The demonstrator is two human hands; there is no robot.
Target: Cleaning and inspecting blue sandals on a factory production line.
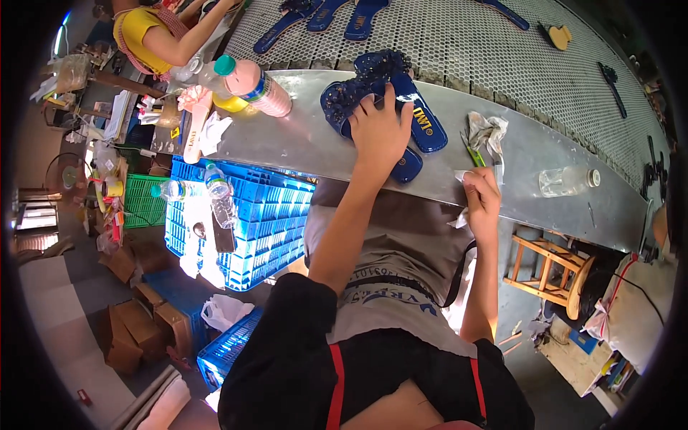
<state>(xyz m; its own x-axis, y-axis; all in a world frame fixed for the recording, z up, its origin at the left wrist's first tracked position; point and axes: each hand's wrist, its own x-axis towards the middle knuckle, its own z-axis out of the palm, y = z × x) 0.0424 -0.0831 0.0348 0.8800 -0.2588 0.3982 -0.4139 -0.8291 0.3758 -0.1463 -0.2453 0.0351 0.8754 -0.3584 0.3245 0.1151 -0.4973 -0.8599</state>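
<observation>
A pair of dark blue sandals with beaded, ruffled uppers lies on the metal table's near ledge. My left hand (383,132) rests over the left sandal (408,166), fingers curled onto its upper and covering much of its insole. Just to the right, the other sandal (428,123) shows its glossy insole with gold lettering, close to my thumb. At the table's front edge my right hand (481,197) is closed on a white cloth (461,221), part of which sticks out below the fingers. Beyond that hand lie a green-handled tool (473,154), perhaps snips, and a crumpled white rag (489,132).
A perforated conveyor (444,50) carrying more blue sandals (367,20) runs behind the metal ledge (315,136). A teal-capped bottle (258,86) stands left; a clear bottle (570,181) lies right. Blue crates (269,222) are below left, a wooden stool (548,269) below right. Another person (154,39) works far left.
</observation>
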